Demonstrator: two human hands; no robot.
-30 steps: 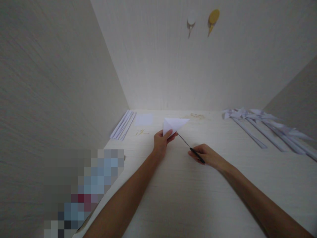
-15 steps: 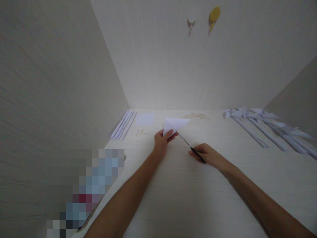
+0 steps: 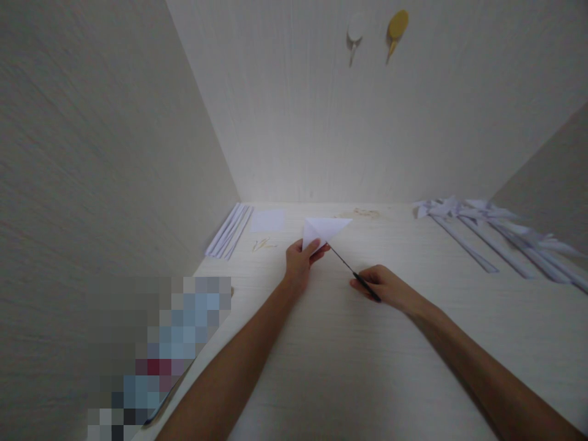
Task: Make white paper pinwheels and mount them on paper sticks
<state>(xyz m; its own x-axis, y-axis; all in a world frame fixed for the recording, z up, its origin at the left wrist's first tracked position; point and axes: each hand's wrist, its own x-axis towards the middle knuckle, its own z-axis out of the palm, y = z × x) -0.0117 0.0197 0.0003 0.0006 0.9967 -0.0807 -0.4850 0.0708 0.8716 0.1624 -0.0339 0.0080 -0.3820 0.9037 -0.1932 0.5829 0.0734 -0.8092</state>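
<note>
Between the thumb and fingers of my left hand (image 3: 301, 262) is a white sheet of paper (image 3: 327, 228), creased and with a pointed corner to the right. My right hand (image 3: 379, 285) is closed around the black handles of a pair of scissors (image 3: 362, 283). The thin blades slant up and left, and their tips meet the lower edge of the paper near my left fingertips. How far the blades are apart cannot be made out.
Rolled white paper sticks (image 3: 229, 231) lie at the left beside a flat paper square (image 3: 268, 220) and several small pins (image 3: 263, 245). Paper pinwheels on sticks (image 3: 500, 229) lie at the right. A white hook (image 3: 355, 27) and a yellow hook (image 3: 398, 26) are on the back wall.
Almost nothing differs. The whole view has shifted very slightly, while both hands, the paper and the scissors keep the same positions relative to each other.
</note>
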